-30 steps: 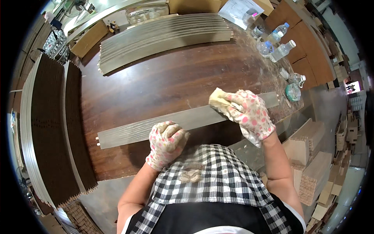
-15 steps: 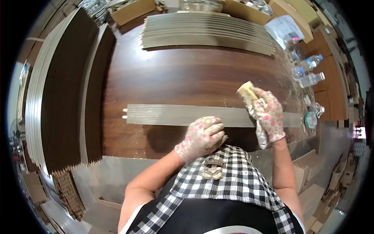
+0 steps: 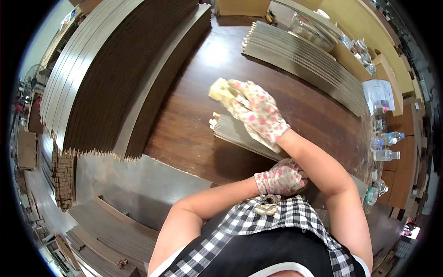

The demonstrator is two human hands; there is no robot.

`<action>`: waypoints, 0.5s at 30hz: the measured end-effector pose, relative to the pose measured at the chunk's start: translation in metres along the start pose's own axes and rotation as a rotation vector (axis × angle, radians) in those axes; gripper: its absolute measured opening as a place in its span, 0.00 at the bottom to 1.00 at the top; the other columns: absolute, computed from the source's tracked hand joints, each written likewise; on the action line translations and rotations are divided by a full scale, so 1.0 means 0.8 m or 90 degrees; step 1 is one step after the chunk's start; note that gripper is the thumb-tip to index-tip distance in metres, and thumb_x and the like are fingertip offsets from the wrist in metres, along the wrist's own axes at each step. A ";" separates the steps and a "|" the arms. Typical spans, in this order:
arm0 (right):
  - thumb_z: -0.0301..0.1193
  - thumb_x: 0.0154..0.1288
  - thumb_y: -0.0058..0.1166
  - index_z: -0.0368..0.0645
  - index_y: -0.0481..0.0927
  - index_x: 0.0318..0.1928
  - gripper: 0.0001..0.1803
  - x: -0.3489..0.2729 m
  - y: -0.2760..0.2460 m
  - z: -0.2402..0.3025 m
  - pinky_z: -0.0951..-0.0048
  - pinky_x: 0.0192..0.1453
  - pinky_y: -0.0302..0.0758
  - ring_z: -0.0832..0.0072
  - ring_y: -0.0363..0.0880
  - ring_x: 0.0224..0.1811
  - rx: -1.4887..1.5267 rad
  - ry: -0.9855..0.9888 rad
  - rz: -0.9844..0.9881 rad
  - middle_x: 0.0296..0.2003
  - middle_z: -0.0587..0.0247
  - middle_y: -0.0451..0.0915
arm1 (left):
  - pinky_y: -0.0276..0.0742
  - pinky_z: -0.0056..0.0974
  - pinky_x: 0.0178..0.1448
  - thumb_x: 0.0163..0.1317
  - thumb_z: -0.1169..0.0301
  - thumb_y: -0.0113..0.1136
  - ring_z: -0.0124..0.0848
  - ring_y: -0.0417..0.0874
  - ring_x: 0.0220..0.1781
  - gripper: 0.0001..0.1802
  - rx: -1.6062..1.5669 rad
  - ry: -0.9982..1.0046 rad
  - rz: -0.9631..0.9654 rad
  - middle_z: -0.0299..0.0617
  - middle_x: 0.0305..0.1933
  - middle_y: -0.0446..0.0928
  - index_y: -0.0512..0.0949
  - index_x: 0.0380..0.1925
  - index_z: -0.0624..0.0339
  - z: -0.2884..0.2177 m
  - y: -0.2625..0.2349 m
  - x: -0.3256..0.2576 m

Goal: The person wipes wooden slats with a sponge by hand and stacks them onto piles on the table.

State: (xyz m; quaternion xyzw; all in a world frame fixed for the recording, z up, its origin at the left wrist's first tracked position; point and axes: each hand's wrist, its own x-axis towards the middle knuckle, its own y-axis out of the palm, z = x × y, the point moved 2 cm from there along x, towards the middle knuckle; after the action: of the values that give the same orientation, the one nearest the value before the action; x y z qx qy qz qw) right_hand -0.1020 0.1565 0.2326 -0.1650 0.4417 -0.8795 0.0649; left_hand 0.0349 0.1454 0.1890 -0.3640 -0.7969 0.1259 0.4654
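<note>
Both my hands wear white gloves with pink dots. My right hand (image 3: 259,111) reaches left across the grey board (image 3: 234,131) and grips a crumpled pale yellow cloth (image 3: 220,90). The cloth is just beyond the board's left end, where small wooden dowels (image 3: 213,121) stick out. Whether the cloth touches anything I cannot tell. Close to my checked apron, my left hand (image 3: 282,178) is curled shut at the board's near side, partly below my right forearm. What it holds, if anything, is hidden. My right hand and forearm cover much of the board.
Tall stacks of grey boards (image 3: 87,74) fill the table's left side. Another row of doweled boards (image 3: 300,62) lies at the back. Plastic bottles (image 3: 387,155) and a paper sheet (image 3: 378,94) are along the right edge. More boards (image 3: 110,226) are stacked below, at front left.
My right hand has swung from the board's right part to its left end with the cloth. My left hand has drawn nearer my body. The whole view has turned and shifted left.
</note>
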 end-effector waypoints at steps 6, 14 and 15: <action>0.39 0.69 0.53 0.45 0.77 0.60 0.22 -0.007 -0.011 -0.007 0.58 0.59 0.75 0.54 0.78 0.54 -0.114 -0.040 -0.072 0.48 0.49 0.80 | 0.79 0.47 0.52 0.53 0.66 0.61 0.42 0.81 0.49 0.09 -0.027 0.011 0.035 0.43 0.44 0.79 0.81 0.34 0.56 0.003 0.005 0.002; 0.27 0.71 0.54 0.35 0.74 0.61 0.20 -0.145 -0.123 -0.084 0.72 0.54 0.81 0.70 0.80 0.55 0.205 0.181 -0.222 0.54 0.58 0.78 | 0.78 0.43 0.47 0.54 0.65 0.66 0.39 0.83 0.41 0.07 0.026 -0.068 -0.048 0.39 0.34 0.80 0.79 0.25 0.54 -0.010 -0.036 0.035; 0.27 0.70 0.54 0.36 0.74 0.61 0.21 -0.166 -0.121 -0.081 0.71 0.55 0.80 0.69 0.79 0.56 0.211 0.200 -0.250 0.54 0.58 0.78 | 0.78 0.43 0.48 0.54 0.65 0.66 0.39 0.83 0.42 0.07 0.044 -0.047 -0.086 0.40 0.35 0.81 0.79 0.25 0.55 -0.008 -0.045 0.040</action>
State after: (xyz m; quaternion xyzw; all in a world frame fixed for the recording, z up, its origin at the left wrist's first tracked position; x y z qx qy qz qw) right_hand 0.0032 0.2981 0.2426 -0.0965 0.2564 -0.9501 -0.1495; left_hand 0.0138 0.1414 0.2332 -0.2884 -0.8315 0.1347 0.4553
